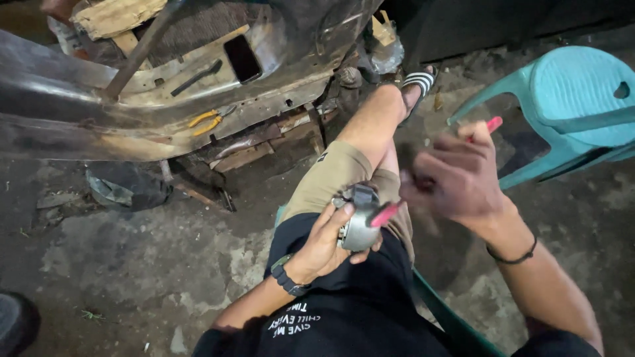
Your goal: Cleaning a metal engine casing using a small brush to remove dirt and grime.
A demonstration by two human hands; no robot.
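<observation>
Cradling a round metal part [359, 228] in the left hand [324, 248], fingers curled around its rim, over the lap. Gripping a red-handled tool [493, 124] in the right hand [456, 178], fingers closed and blurred, just right of the part; red tip [385, 214] touching the part. Teal chair [569, 106] well right of the part. Yellow pliers [205, 121] on the metal panel [79, 119], far upper left of it.

The left hand [324, 246] cradles a round grey metal part [359, 221] over the lap. The right hand [456, 178], blurred, grips a pink-handled tool [493, 123] beside a teal plastic chair [575, 99].
</observation>
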